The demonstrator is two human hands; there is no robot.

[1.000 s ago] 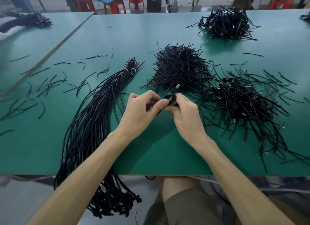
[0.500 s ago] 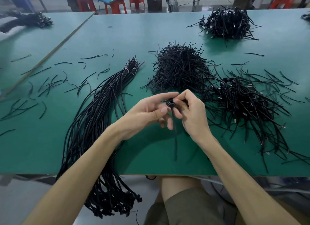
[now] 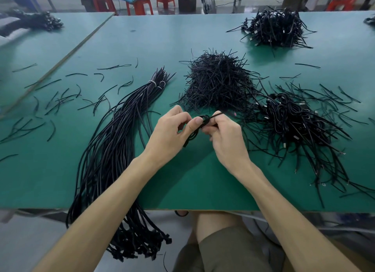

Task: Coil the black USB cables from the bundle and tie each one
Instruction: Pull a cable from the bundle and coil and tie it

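A small coiled black USB cable (image 3: 203, 120) sits between my two hands above the green table (image 3: 203, 180). My left hand (image 3: 169, 132) pinches the coil with thumb and fingers. My right hand (image 3: 225, 136) grips the coil's other side and a thin black tie end that sticks out up and to the right. A long bundle of black USB cables (image 3: 113, 148) lies to the left, bound near its far end, its plug ends hanging over the table's front edge.
A heap of thin black ties (image 3: 217, 83) lies just beyond my hands. Tied coils are piled at right (image 3: 294, 125) and at far right back (image 3: 276, 28). Loose tie pieces (image 3: 60, 99) scatter on the left. Red stools (image 3: 140, 5) stand behind the table.
The hanging length of cable seen half a second ago is gone; the coil is tighter, and a tie end now points up-right from my right hand. Both hands stayed near the same spot.
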